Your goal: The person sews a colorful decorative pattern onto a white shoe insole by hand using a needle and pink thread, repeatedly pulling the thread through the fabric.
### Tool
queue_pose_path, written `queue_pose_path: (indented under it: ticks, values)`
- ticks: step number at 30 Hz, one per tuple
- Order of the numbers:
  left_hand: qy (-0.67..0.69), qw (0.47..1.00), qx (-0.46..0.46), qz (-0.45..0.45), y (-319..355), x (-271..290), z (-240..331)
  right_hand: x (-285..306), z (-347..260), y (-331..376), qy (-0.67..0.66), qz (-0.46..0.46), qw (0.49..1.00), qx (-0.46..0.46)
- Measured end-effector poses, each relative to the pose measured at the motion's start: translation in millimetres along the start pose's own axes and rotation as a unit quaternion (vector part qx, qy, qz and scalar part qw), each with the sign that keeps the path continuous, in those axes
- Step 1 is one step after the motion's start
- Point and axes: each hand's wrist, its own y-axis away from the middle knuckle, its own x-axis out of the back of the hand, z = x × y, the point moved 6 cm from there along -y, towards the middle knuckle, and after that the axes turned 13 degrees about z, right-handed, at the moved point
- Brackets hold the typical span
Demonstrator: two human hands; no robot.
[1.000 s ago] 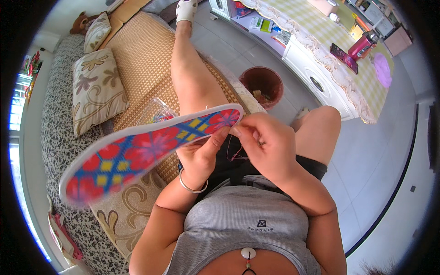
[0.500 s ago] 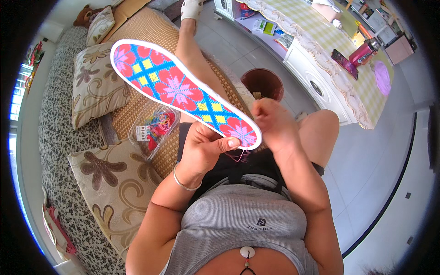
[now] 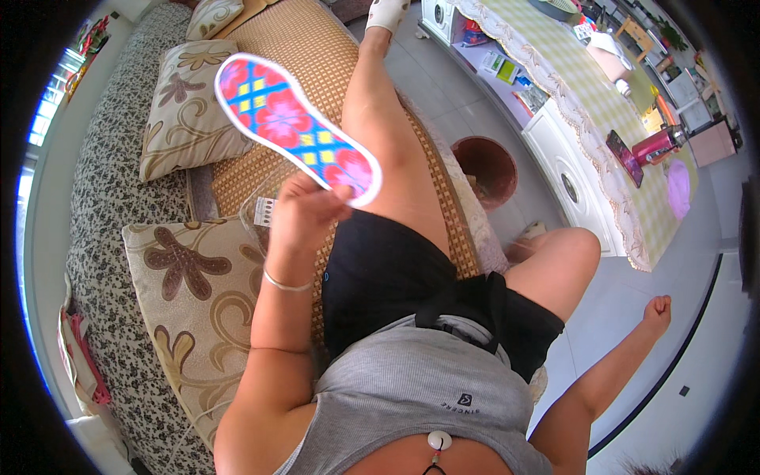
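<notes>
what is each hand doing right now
Left hand: closed on the white-rimmed, red-blue-yellow patterned insole.
Right hand: closed; cannot tell whether it holds anything.

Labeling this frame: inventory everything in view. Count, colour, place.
Insole: 1, red, blue, yellow; left hand
Sofa: 1, black and white; left
Mat: 1, tan; sofa
Cushions: 3, cream and brown; sofa
Card: 1, white; by left hand
Bin: 1, reddish brown; floor
Table: 1, white, green checked cloth; right
Phone: 1, dark; table
Flask: 1, red; table
Soft item: 1, purple; table
Clutter: uncounted, mixed; table, shelf
Top: 1, grey; worn
Legs: 2, black shorts; centre
Left hand: 1, holding insole
Right hand: 1, closed, contents unclear; right
</notes>
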Motion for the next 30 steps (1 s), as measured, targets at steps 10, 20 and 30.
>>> queue_pose_path:
  ticks: [10, 20, 30]
  values:
    - [-0.101, 0.986, 0.017, -0.133, 34.9, -75.2, -14.3, -175.7, 254.5, 305.4, 0.299, -0.232, 0.926, -0.005]
    - [-0.156, 0.975, 0.038, -0.152, 39.1, -80.5, -33.5, -206.8, 342.1, 453.4, 0.358, -0.431, 0.804, -0.201]
    - [-0.036, 0.987, 0.080, -0.136, 51.8, -90.8, -51.8, -190.9, 341.8, 454.1, 0.305, -0.351, 0.854, -0.233]
